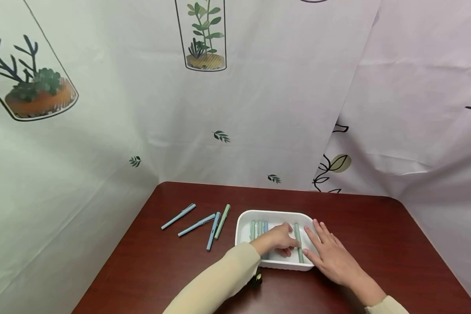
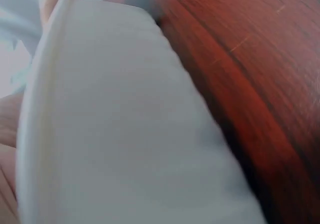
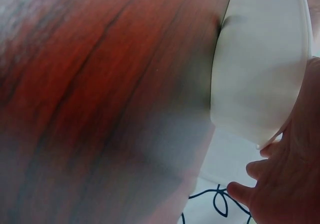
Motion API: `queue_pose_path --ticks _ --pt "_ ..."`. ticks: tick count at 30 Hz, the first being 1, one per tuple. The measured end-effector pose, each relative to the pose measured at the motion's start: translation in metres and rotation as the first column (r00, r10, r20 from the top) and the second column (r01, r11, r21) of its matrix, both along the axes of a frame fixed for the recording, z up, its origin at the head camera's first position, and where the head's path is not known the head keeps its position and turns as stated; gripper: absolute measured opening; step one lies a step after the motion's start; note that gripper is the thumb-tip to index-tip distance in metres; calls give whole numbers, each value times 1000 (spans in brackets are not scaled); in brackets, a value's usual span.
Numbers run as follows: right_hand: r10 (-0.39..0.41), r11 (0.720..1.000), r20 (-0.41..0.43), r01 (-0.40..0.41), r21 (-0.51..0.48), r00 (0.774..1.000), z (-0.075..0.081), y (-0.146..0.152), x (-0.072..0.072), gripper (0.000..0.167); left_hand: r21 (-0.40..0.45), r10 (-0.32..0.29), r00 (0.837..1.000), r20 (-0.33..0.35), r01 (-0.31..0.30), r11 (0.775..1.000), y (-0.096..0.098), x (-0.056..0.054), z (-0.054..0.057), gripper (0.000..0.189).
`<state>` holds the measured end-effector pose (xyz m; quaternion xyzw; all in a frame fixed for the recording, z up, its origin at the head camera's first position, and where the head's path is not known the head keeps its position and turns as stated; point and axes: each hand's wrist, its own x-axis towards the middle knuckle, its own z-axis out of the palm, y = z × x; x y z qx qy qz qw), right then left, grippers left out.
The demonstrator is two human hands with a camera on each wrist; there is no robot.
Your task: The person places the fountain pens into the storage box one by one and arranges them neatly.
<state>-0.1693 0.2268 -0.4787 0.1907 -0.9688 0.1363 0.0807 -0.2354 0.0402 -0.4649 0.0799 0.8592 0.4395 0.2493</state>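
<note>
A white tray (image 1: pixel 276 264) stands on the table, with several capped pens inside. Pale green pens (image 1: pixel 260 228) and a blue pen (image 1: pixel 265 226) lie side by side in its left part. Another green pen (image 1: pixel 297 232) lies lengthwise near the right wall. My left hand (image 1: pixel 280 239) reaches into the tray with loosely bent fingers, its thumb touching this pen; no pinch is visible. My right hand (image 1: pixel 333 257) lies with spread, straight fingers at the tray's right rim. The left wrist view shows mostly the tray's outer wall (image 2: pixel 125 109); the right wrist view shows right-hand fingers (image 3: pixel 262 169) beside the tray.
Left of the tray, blue pens (image 1: pixel 178 216) and one green pen (image 1: pixel 222 221) lie loose on the dark red wooden table (image 1: pixel 161 270). A small dark object (image 1: pixel 256 279) shows under the left sleeve. A printed white cloth (image 1: pixel 259 109) hangs behind the table.
</note>
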Motion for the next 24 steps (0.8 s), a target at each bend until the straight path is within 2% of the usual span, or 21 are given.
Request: queue_pose_path --ticks 3,6,8,13,18,24 --pt "7 1000 -6 -7 2 1000 -3 0 0 67 -89 -41 995 -92 33 996 -5 -1 5 45" --pt "13 1000 -21 -13 7 1000 -4 -1 0 67 -144 -102 978 -182 76 987 -12 -1 12 46" --pt "17 1000 -31 -17 13 999 -4 -1 0 66 -158 -151 959 -240 115 981 -19 -2 17 44" --pt "4 1000 -16 -4 15 1000 -4 -2 2 66 -195 -249 896 -368 187 963 -38 -2 27 43" --pt "-6 1000 -1 6 18 1000 -3 -1 1 67 -160 -250 862 -440 199 967 -61 -3 38 43" --pt "-11 1000 4 11 17 1000 -6 1 -1 67 -91 -199 855 -480 176 980 -94 -6 50 43"
